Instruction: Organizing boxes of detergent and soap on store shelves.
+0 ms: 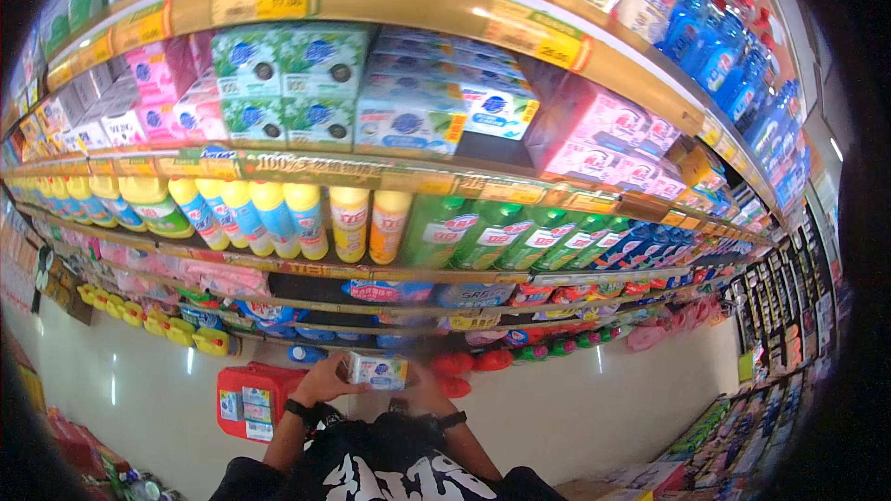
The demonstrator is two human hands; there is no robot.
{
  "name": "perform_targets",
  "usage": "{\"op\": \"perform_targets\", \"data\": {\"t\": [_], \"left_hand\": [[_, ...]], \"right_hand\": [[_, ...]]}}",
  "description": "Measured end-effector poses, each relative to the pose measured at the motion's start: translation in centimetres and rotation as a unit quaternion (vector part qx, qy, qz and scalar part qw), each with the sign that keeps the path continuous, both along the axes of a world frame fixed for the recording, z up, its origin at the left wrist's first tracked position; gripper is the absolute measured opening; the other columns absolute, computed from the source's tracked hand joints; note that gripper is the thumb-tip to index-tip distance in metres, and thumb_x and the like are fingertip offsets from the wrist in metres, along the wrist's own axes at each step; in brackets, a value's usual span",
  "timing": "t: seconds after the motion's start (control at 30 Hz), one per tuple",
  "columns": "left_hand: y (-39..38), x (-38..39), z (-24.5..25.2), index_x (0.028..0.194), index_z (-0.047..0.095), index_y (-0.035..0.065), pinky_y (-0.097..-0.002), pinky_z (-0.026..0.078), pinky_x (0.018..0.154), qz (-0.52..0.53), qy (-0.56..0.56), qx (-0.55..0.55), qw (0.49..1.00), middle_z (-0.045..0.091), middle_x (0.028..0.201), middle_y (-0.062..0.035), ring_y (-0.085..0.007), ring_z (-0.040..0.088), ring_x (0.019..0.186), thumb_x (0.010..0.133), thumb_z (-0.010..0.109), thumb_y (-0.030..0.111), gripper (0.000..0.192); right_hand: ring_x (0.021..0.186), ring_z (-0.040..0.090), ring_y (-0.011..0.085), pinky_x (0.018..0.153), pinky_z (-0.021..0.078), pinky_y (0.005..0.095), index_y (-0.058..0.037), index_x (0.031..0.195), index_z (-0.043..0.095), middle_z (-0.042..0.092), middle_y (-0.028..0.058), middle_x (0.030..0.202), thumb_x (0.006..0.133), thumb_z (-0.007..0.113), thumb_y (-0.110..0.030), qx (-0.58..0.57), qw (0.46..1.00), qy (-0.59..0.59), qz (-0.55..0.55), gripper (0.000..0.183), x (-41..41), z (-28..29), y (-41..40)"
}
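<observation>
A small white and blue soap box (pixel 378 371) is held in front of the chest. My left hand (pixel 326 379) grips its left end, thumb along the lower edge. Beside the box's right end is my right hand (pixel 422 387), blurred, so its hold is hard to make out. To the left, a red plastic basket (pixel 226 423) on the floor has several similar boxes (pixel 257 404) in it. Ahead, a shelf bears stacked white and blue boxes (pixel 407 123), with green boxes (pixel 317 59) to their left and pink boxes (pixel 612 132) to their right.
Below the boxes, a shelf carries yellow-capped bottles (pixel 299 219) and green detergent bottles (pixel 480 235). Yellow jugs (pixel 170 328) and red bottles (pixel 456 364) stand low by the floor. Blue bottles (pixel 717 59) line the upper right shelf. More shelving (pixel 786 306) rises at the right.
</observation>
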State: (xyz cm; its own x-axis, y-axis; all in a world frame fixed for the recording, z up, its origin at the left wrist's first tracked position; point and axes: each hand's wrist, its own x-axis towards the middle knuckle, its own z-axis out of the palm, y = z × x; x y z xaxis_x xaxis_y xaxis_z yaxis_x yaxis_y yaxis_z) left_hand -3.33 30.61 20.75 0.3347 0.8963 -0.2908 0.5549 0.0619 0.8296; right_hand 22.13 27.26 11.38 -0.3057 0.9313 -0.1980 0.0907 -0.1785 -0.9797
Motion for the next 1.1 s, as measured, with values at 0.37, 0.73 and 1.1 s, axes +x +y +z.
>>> {"op": "perform_targets", "data": {"t": [0.37,0.73,1.1], "left_hand": [[0.8,6.2,1.7,0.092,0.054,-0.0007,-0.0306,0.049,0.061,-0.016,-0.064,-0.007,0.998,0.063,0.075,-0.0107,-0.0187,0.061,0.066,0.066,0.080,0.046,0.059],[1.8,11.4,8.7,0.101,0.054,0.0024,-0.0276,0.049,0.069,0.033,-0.129,0.146,0.980,0.063,0.081,-0.0062,-0.0140,0.060,0.074,0.064,0.085,0.024,0.053],[5.1,14.2,19.9,0.121,0.055,0.0004,-0.0302,0.045,0.084,0.077,-0.219,0.399,0.887,0.060,0.109,-0.0111,-0.0178,0.056,0.094,0.058,0.084,0.008,0.069]], "right_hand": [[0.110,0.055,0.0238,0.087,0.0472,0.0369,-0.0030,0.134,0.042,0.055,0.0144,0.124,0.073,0.079,-0.028,0.044,0.995,-0.029,-0.081,0.076,6.2,2.1,-0.3],[0.095,0.060,0.0271,0.082,0.0474,0.0325,0.0009,0.112,0.058,0.058,0.0147,0.109,0.062,0.080,-0.010,0.275,0.926,-0.179,-0.185,0.055,9.1,11.0,2.8],[0.102,0.056,0.0303,0.085,0.0465,0.0359,0.0013,0.114,0.055,0.053,0.0179,0.114,0.067,0.071,-0.002,0.523,0.797,-0.124,-0.275,0.049,9.0,24.2,9.2]]}}
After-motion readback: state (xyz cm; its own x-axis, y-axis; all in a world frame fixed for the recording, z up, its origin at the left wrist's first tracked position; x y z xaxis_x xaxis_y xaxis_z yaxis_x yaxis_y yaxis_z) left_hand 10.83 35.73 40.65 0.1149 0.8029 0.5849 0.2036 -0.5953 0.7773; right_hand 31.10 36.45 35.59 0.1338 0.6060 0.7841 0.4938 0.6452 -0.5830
